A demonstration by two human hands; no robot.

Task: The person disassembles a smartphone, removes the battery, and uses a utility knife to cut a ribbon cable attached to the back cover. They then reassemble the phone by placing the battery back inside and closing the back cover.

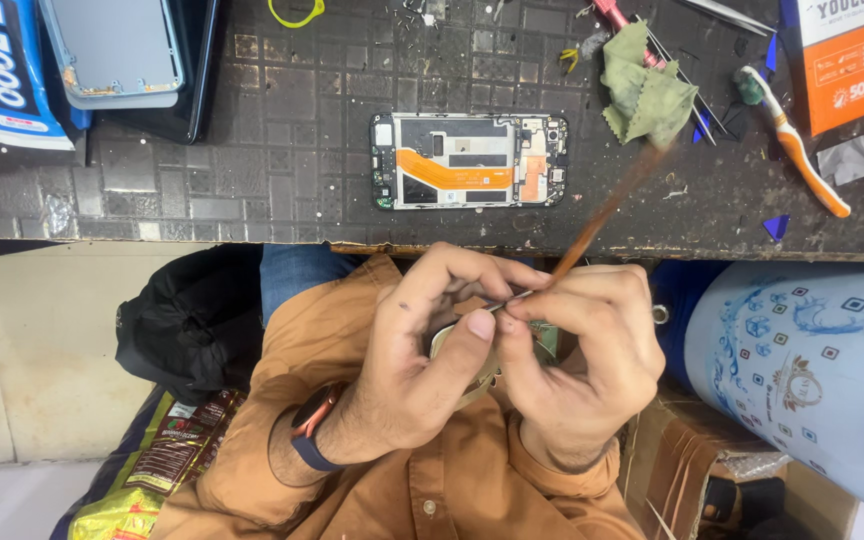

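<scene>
Overhead, an orange-white carton (842, 60) lies far right; both hands, left hand (422, 350) and right hand (582, 350), pinch a brush (592, 225).

Phone-repair workshop: opened smartphone (468, 160) with bared circuit boards mid-tabletop (282, 150), detached phone back cover (117, 50) at far left corner, tweezers (727, 14), toothbrush (792, 135), green cleaning cloth (647, 90), loose screws strewn along far edge.
</scene>
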